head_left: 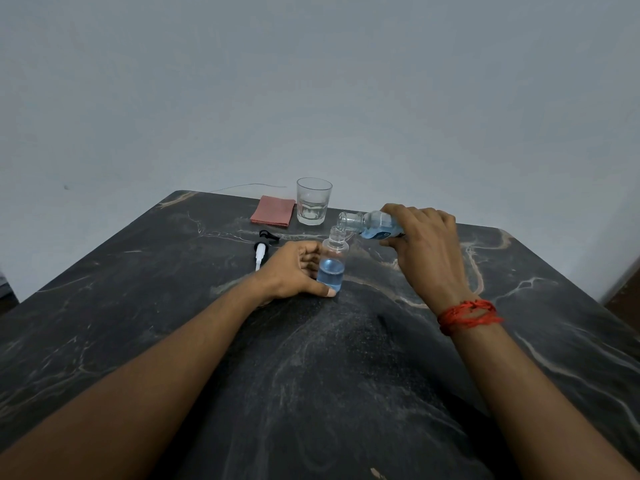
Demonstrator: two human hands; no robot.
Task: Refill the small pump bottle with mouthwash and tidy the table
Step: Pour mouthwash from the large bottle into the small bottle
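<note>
Two hands work near the centre of the frame over a dark marbled table [138,323]. The left hand [291,271] curls around the small pump bottle [331,261], which stands upright and holds blue liquid in its lower part. The right hand [424,244] grips the mouthwash bottle [370,223], tipped almost sideways with its mouth at the small bottle's open neck. Left of these lies the pump head [263,245]. Above them stand a glass [312,202] and, just beside it, a folded pink cloth [273,210].
</note>
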